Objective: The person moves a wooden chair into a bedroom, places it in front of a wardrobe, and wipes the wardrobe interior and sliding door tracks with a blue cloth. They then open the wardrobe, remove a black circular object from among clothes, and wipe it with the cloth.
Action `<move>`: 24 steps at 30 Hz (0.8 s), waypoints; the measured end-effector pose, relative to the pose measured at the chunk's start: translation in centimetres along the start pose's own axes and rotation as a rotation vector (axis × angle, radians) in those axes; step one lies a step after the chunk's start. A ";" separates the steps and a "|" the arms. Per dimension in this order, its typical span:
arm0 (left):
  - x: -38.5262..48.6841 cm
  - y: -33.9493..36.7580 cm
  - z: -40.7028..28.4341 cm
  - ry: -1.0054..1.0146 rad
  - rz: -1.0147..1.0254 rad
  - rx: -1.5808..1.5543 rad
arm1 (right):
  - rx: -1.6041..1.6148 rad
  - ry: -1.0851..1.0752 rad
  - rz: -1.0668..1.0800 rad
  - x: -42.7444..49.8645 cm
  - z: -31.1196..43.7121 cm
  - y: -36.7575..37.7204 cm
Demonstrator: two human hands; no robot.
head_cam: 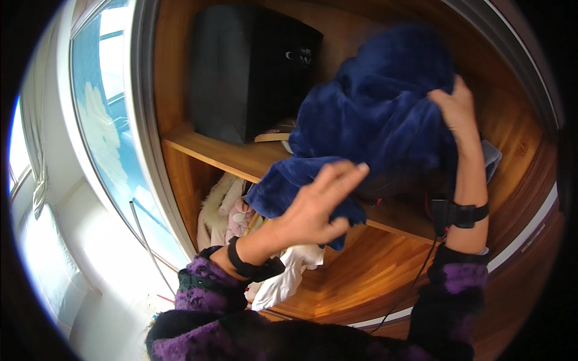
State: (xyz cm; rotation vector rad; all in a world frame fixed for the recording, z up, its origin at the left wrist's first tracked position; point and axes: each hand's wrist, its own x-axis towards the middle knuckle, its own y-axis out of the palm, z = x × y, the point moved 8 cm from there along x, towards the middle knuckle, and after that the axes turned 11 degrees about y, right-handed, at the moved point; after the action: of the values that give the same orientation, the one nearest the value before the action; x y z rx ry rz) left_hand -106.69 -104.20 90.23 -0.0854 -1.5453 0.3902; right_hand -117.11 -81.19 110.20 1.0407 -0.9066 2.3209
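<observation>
A navy blue plush fabric bundle (361, 117), perhaps a blanket or robe, fills the right part of a wooden cabinet shelf and drapes over its front edge. My right hand (456, 106) grips the bundle at its upper right side, thumb on the near face and the other fingers hidden behind. In front of the lower folds is my left hand (316, 203), slightly blurred, fingers extended and thumb apart, holding nothing. Whether it brushes the fabric I cannot tell. Both wrists carry black straps.
On the shelf (216, 155), left of the bundle, stands a large black bag or box (226, 76) bearing writing. Pink and cream textiles (230, 207) and a white cloth (284, 275) lie in the compartment below. A thin cable (420, 275) hangs by my right forearm. A glazed door (104, 108) borders the left.
</observation>
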 end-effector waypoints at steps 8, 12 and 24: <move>-7.1 -12.7 9.3 -0.637 -0.302 0.502 | 1.194 0.526 -0.805 1.8 -19.8 -10.7; -8.9 -13.2 11.3 -0.846 -0.293 0.302 | 0.334 0.732 -0.792 -1.2 -21.1 -12.1; -11.3 -3.8 5.6 -0.681 0.115 -0.170 | 0.378 0.363 -0.909 -7.1 -16.0 -14.4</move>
State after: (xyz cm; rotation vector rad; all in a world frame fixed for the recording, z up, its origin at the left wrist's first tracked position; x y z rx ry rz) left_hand -111.22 -112.15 80.79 -0.1885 -2.2536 0.3987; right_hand -111.69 -60.71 102.15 0.8598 0.1638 1.7935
